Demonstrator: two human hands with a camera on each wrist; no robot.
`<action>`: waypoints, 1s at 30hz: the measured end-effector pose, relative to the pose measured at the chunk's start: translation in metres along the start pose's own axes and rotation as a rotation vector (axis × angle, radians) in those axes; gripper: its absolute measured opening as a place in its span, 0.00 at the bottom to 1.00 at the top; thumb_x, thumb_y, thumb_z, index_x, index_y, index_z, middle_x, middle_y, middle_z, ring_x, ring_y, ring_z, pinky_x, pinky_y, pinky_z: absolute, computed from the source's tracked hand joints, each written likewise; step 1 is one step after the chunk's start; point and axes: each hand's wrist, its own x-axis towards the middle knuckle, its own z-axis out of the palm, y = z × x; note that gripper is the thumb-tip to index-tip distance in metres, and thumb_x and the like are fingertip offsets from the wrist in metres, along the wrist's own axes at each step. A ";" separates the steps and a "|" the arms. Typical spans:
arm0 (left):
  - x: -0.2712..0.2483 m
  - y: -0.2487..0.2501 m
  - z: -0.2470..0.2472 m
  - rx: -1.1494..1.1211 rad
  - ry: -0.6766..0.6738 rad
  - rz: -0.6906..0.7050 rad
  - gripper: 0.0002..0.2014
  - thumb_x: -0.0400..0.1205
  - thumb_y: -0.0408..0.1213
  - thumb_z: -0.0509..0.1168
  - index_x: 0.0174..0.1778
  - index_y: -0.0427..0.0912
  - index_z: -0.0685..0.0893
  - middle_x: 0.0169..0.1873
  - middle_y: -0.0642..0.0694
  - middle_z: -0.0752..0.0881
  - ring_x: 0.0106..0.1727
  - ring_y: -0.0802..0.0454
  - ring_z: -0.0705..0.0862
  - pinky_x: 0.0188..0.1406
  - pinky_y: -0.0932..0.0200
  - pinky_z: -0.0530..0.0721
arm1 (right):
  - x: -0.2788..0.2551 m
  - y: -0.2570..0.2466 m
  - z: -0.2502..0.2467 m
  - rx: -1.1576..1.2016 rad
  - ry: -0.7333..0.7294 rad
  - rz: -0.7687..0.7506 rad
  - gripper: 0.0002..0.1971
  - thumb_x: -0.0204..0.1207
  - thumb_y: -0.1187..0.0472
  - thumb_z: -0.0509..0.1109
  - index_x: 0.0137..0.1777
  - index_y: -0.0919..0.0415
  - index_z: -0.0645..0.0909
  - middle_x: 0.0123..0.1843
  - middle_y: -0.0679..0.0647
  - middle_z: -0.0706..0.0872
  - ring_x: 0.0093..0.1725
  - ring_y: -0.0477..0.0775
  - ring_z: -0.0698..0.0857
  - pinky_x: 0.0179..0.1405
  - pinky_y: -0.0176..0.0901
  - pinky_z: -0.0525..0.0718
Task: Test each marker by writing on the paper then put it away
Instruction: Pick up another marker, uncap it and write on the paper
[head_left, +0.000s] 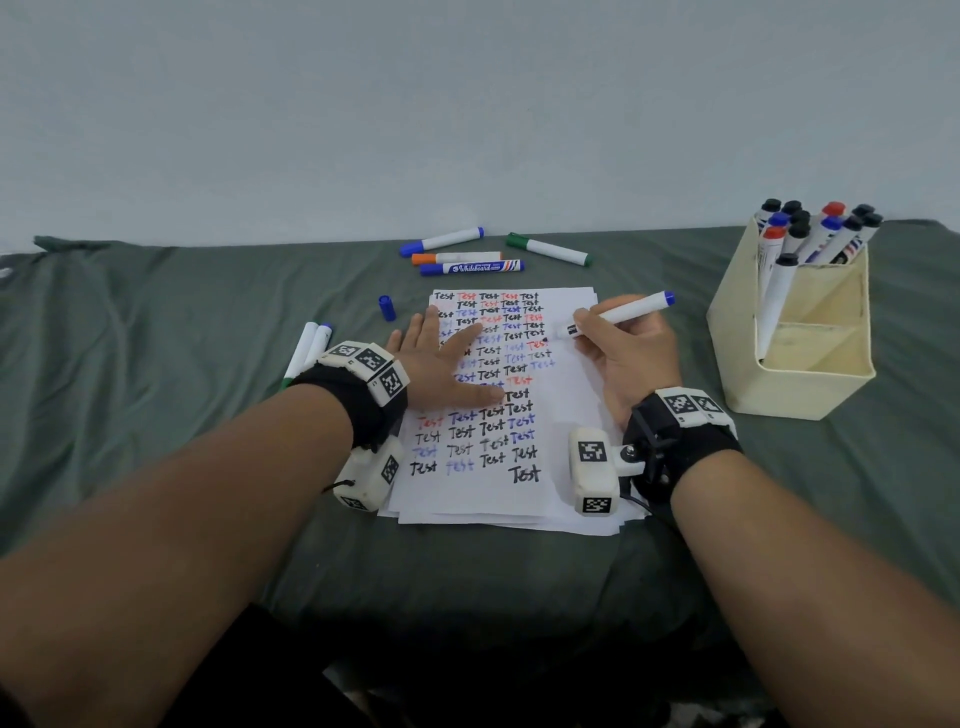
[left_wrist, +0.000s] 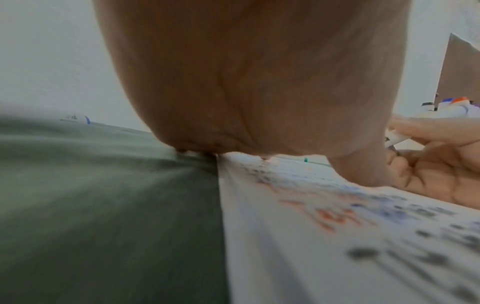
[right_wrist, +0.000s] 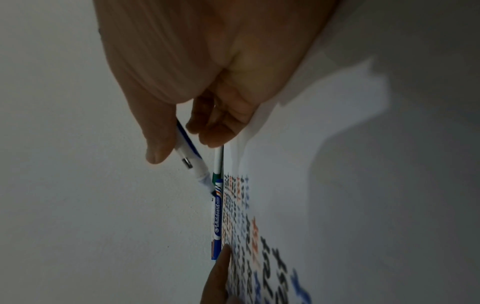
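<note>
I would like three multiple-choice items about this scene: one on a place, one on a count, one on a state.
1. Where does the loose blue cap lie?
A. on the cloth left of the paper
B. inside the holder
C. on the paper

2. How many markers lie in the group beyond the paper's far edge?
A. two
B. four
C. six

3. What is the left hand doing?
A. gripping a marker
B. lying flat on the paper
C. lifting the holder

Key: 1 A, it lies on the green cloth; 2 B, four show there; 3 B, its fingers are spread flat.
</note>
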 end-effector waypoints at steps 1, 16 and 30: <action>-0.001 -0.001 -0.002 -0.006 0.012 0.001 0.60 0.57 0.87 0.48 0.85 0.67 0.38 0.86 0.42 0.31 0.87 0.40 0.35 0.84 0.38 0.41 | 0.000 0.000 0.000 -0.005 -0.006 0.001 0.09 0.64 0.51 0.86 0.39 0.49 0.88 0.39 0.52 0.92 0.38 0.50 0.88 0.42 0.44 0.86; 0.023 -0.068 -0.039 0.078 0.472 -0.159 0.23 0.82 0.45 0.69 0.74 0.62 0.78 0.73 0.42 0.74 0.74 0.40 0.71 0.71 0.44 0.74 | -0.007 -0.007 0.004 0.216 -0.089 0.061 0.06 0.79 0.71 0.74 0.50 0.60 0.87 0.43 0.67 0.93 0.33 0.57 0.88 0.34 0.42 0.86; 0.025 -0.014 -0.050 -0.269 0.388 0.061 0.05 0.87 0.44 0.62 0.56 0.58 0.80 0.48 0.54 0.86 0.46 0.55 0.85 0.41 0.57 0.81 | -0.008 -0.006 0.004 0.131 -0.105 0.071 0.15 0.58 0.52 0.87 0.46 0.49 0.93 0.45 0.62 0.94 0.39 0.57 0.92 0.39 0.40 0.88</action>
